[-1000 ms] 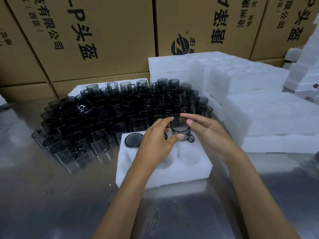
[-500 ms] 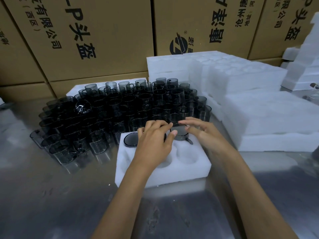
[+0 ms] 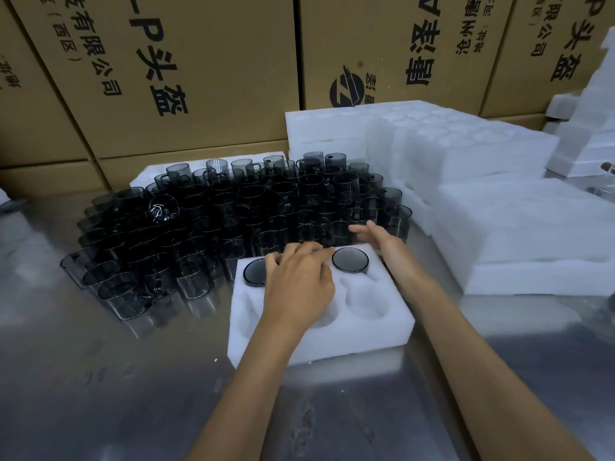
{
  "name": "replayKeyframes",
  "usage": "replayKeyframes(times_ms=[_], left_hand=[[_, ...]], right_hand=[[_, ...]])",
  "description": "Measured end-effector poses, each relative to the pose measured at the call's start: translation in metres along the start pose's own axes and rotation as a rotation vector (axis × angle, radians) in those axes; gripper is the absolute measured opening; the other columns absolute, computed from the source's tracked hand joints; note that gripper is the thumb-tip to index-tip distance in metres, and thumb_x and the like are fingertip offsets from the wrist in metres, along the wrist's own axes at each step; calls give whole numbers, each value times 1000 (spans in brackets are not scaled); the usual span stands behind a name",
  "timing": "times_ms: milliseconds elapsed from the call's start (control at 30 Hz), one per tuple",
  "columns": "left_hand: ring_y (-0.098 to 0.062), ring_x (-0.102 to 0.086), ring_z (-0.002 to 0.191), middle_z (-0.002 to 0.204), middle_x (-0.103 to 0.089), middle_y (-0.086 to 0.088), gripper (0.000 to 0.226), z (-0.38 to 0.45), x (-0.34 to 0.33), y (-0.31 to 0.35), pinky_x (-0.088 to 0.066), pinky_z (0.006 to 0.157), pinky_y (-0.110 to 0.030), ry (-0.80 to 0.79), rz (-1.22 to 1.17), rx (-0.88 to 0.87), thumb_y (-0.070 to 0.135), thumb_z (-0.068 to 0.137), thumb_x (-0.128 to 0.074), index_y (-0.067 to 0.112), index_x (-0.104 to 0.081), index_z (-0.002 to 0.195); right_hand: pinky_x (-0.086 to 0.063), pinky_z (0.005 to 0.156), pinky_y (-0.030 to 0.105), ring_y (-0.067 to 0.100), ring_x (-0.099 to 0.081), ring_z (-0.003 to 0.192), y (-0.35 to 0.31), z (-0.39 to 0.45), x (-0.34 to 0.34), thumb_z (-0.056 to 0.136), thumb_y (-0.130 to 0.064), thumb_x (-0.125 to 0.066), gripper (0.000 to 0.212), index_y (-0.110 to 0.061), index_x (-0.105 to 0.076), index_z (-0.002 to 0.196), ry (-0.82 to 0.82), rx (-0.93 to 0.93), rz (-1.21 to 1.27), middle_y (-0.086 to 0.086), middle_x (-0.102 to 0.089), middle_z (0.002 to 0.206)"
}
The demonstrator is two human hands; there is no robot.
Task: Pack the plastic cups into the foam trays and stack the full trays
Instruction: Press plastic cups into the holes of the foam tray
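Tray: white foam, on the bench, nearest the camera; the landmark for the lines below.
Seated cups: one in the tray's far right pocket, one in its far left pocket; near pockets hold nothing.
Loose cups: dark, clear, massed just behind and left of the tray.
Left hand: flat over the tray's middle, fingers relaxed, grip holding nothing.
Right hand: at the tray's far right corner, fingers straight, grip apart.
Tray stacks: right of the tray.
Cartons: behind the loose cups.
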State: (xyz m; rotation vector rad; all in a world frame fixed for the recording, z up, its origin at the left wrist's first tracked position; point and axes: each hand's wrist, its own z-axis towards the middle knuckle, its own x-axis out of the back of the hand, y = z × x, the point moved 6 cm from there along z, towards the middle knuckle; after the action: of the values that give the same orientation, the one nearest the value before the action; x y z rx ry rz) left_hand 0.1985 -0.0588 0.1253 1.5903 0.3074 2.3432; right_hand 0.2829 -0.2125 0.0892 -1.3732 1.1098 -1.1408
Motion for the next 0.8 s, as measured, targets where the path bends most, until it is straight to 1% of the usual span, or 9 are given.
replayKeyframes(times_ms=[67,133,200,300,400,567,667,733,800], left_hand=[[-7,-39,124,135,-54,20,40,-1,2,-2,-18,98,-29,11,-45,13,17,100,-39,34,-59,131],[-6,-40,125,135,-55,20,41,0,3,-4,-17,98,-28,15,-69,22,14,99,-40,32,-60,130],[-6,-39,126,135,-55,20,41,1,3,-4,-16,97,-26,19,-77,27,14,99,-40,32,-60,129],[-5,-39,127,136,-55,20,41,1,3,-4,-15,99,-27,15,-97,42,14,98,-40,33,-61,128],[-5,-40,126,135,-55,19,40,0,5,-3,-15,100,-26,10,-116,48,15,98,-41,32,-62,127],[-4,-40,126,133,-55,20,36,-1,6,-4,-15,99,-26,-5,-132,52,21,97,-45,33,-63,125],[-2,-38,127,133,-54,22,39,-2,6,-3,-10,91,-19,-46,-138,34,26,93,-50,36,-59,128],[0,-34,129,136,-50,24,44,-2,6,-6,-6,87,-14,-115,-151,10,27,90,-52,38,-55,133],[2,-29,132,140,-46,24,48,-2,5,-9,-3,87,-10,-188,-180,-9,27,91,-54,38,-51,138]], right_hand=[[-43,107,37,13,-60,116,1,7,-4,96,-49,-53,27,-36,-76,100,-12,-3,-2,-10,-67,119],[-45,101,31,9,-62,110,-1,10,-3,90,-42,-62,12,-38,-74,91,28,57,-78,-18,-69,106],[-48,92,32,11,-65,97,-1,12,2,85,-33,-70,4,-29,-70,88,90,90,-94,-13,-70,94],[-50,78,36,17,-60,78,2,11,8,78,-24,-81,23,-17,-61,88,141,99,-30,-1,-64,80],[-51,73,35,17,-59,73,3,10,12,73,-20,-86,36,-8,-57,90,165,96,14,2,-65,79],[-49,74,34,18,-57,73,1,11,14,78,-4,-79,25,-13,-55,80,250,178,62,7,-65,80],[-51,70,35,18,-58,67,-1,7,23,79,5,-66,28,-18,-54,71,403,229,-14,7,-68,77],[-56,69,36,21,-64,67,-4,1,32,78,7,-60,27,-19,-55,71,528,271,-103,8,-73,80],[-60,65,37,23,-67,69,-8,-5,37,79,7,-56,25,-18,-55,74,579,304,-96,9,-73,82]])
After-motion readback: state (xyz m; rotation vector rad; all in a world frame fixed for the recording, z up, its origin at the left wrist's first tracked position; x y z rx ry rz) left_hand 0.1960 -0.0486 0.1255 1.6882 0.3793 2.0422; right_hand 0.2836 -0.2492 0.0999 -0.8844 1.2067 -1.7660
